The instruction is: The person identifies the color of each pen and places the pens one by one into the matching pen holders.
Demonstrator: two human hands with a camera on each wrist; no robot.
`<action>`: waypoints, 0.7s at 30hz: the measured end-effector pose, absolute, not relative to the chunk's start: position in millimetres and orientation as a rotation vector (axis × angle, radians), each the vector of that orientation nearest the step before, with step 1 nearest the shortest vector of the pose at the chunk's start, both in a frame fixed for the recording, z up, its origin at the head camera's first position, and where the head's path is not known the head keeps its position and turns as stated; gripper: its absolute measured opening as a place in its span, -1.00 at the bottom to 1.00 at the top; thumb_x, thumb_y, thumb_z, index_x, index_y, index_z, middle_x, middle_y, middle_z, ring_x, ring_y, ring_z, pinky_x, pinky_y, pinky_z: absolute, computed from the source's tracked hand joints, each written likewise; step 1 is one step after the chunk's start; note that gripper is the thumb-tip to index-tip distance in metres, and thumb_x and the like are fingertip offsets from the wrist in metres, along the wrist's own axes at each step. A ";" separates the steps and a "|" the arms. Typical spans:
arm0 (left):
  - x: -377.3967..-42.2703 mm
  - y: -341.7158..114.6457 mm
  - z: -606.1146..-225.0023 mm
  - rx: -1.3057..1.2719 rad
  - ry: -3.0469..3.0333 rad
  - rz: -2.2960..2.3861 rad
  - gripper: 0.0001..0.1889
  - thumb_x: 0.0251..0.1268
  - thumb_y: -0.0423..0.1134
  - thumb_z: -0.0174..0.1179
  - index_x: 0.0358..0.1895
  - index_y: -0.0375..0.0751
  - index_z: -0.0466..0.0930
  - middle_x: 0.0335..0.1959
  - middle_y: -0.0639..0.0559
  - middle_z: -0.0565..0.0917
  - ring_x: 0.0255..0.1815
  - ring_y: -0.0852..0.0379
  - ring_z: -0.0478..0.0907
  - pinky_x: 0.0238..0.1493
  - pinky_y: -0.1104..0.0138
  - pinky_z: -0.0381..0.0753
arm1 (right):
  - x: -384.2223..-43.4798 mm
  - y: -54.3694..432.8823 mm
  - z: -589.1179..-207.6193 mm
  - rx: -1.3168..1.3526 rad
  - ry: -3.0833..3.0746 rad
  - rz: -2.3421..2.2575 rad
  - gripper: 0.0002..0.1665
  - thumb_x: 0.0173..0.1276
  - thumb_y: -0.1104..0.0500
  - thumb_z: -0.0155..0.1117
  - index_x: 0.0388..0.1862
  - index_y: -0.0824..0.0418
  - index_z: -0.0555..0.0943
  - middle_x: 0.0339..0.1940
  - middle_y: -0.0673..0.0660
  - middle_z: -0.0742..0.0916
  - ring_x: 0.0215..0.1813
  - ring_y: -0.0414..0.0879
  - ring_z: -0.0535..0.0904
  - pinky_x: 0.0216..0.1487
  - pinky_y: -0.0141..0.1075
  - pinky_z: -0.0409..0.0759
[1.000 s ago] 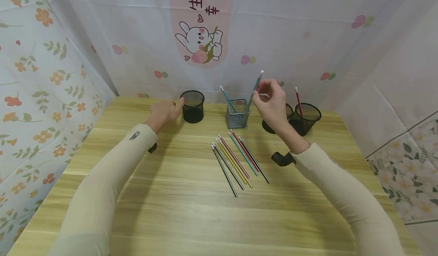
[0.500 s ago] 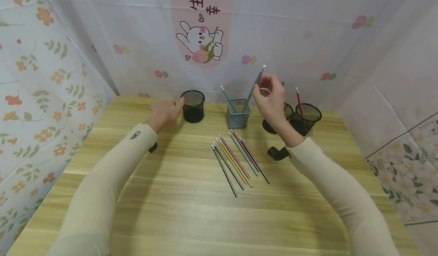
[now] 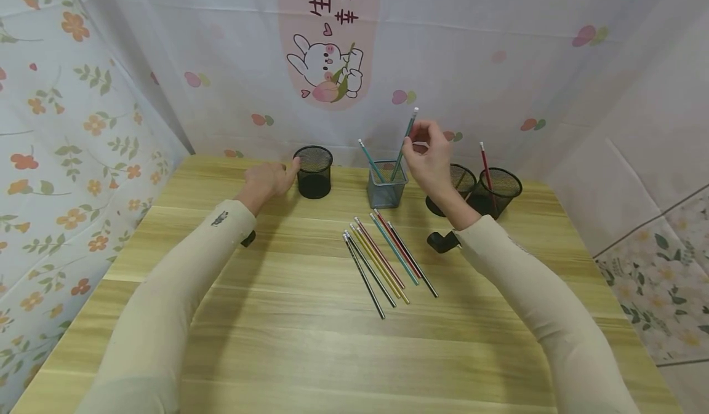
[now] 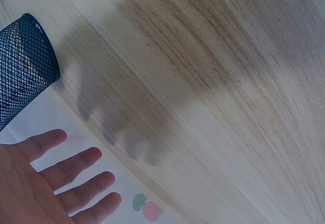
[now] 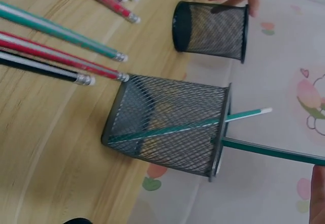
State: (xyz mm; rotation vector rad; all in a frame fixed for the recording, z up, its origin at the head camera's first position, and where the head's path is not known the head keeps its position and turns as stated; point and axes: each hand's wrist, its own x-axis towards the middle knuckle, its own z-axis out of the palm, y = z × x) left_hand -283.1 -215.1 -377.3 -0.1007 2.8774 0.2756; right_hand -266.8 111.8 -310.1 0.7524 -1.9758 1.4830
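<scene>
My right hand (image 3: 431, 159) pinches a green pencil (image 3: 408, 130) by its upper part, its white eraser pointing up. In the right wrist view, the held pencil's (image 5: 274, 151) lower end is just inside the rim of a square grey mesh pen holder (image 5: 172, 97). Another green pencil (image 5: 172, 129) leans inside that holder. At the left, my left hand (image 3: 267, 183) has its thumb at the rim of a round black mesh pen holder (image 3: 314, 183). Its fingers (image 4: 71, 168) are straight and spread beside the holder in the left wrist view.
Several pencils, such as a yellow pencil (image 3: 376, 260) and a black pencil (image 3: 365, 278), lie fanned on the wooden table (image 3: 310, 352). To the right stand two more black mesh holders, one with a red pencil (image 3: 485, 162). A printed curtain (image 3: 232, 63) hangs behind.
My right hand first rises slightly, then shifts left with the green pencil, which now stands steeper and more over the square holder. The left hand stays at the round holder.
</scene>
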 end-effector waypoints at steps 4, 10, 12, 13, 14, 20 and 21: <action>-283.1 -215.7 -377.9 -0.101 2.881 0.273 0.03 0.43 0.42 -0.82 0.57 -0.26 0.23 0.42 -0.45 0.34 0.27 -0.45 0.42 0.10 -0.23 0.41 | -270.5 111.3 -317.8 0.733 -2.038 1.475 -0.82 0.34 0.58 0.14 -0.10 0.63 0.45 -0.22 0.45 0.59 -0.14 0.20 0.62 -0.10 -0.26 0.63; -284.0 -216.0 -379.1 -0.103 2.883 0.272 0.06 0.41 0.44 -0.84 0.56 -0.27 0.24 0.41 -0.47 0.36 0.25 -0.46 0.43 0.10 -0.23 0.42 | -289.7 115.4 -345.1 0.747 -2.101 1.417 -0.83 0.34 0.57 0.16 -0.10 0.62 0.48 -0.22 0.44 0.62 -0.16 0.20 0.63 -0.13 -0.26 0.63; -284.7 -215.8 -379.7 -0.106 2.884 0.274 0.06 0.40 0.44 -0.85 0.56 -0.27 0.23 0.40 -0.47 0.35 0.26 -0.47 0.42 0.12 -0.24 0.40 | -298.4 117.9 -356.0 0.746 -2.120 1.400 -0.83 0.35 0.56 0.17 -0.09 0.59 0.49 -0.22 0.41 0.63 -0.16 0.18 0.63 -0.15 -0.29 0.63; -285.2 -215.8 -380.1 -0.107 2.884 0.274 0.07 0.40 0.44 -0.85 0.56 -0.27 0.23 0.41 -0.47 0.35 0.26 -0.47 0.41 0.13 -0.24 0.39 | -303.1 119.4 -361.4 0.742 -2.131 1.402 -0.82 0.35 0.56 0.18 -0.09 0.57 0.50 -0.21 0.39 0.63 -0.16 0.15 0.63 -0.15 -0.30 0.63; -285.3 -215.6 -380.2 -0.107 2.885 0.273 0.07 0.40 0.44 -0.85 0.56 -0.27 0.23 0.41 -0.47 0.35 0.26 -0.47 0.41 0.13 -0.25 0.38 | -305.9 120.5 -365.1 0.736 -2.146 1.402 -0.82 0.35 0.55 0.18 -0.09 0.54 0.50 -0.21 0.36 0.63 -0.16 0.12 0.63 -0.16 -0.31 0.63; -285.1 -215.9 -380.3 -0.102 2.888 0.264 0.07 0.40 0.44 -0.86 0.55 -0.27 0.25 0.40 -0.46 0.37 0.25 -0.46 0.43 0.11 -0.24 0.40 | -311.7 124.5 -376.8 0.744 -2.234 1.350 -0.83 0.34 0.50 0.20 -0.10 0.44 0.52 -0.25 0.25 0.63 -0.20 0.02 0.62 -0.20 -0.36 0.62; -284.8 -216.0 -380.2 -0.101 2.887 0.264 0.07 0.40 0.43 -0.86 0.55 -0.27 0.25 0.40 -0.46 0.37 0.26 -0.46 0.43 0.11 -0.24 0.41 | -311.9 124.7 -377.8 0.750 -2.245 1.333 -0.83 0.33 0.50 0.20 -0.10 0.44 0.52 -0.26 0.25 0.63 -0.21 0.01 0.62 -0.22 -0.37 0.62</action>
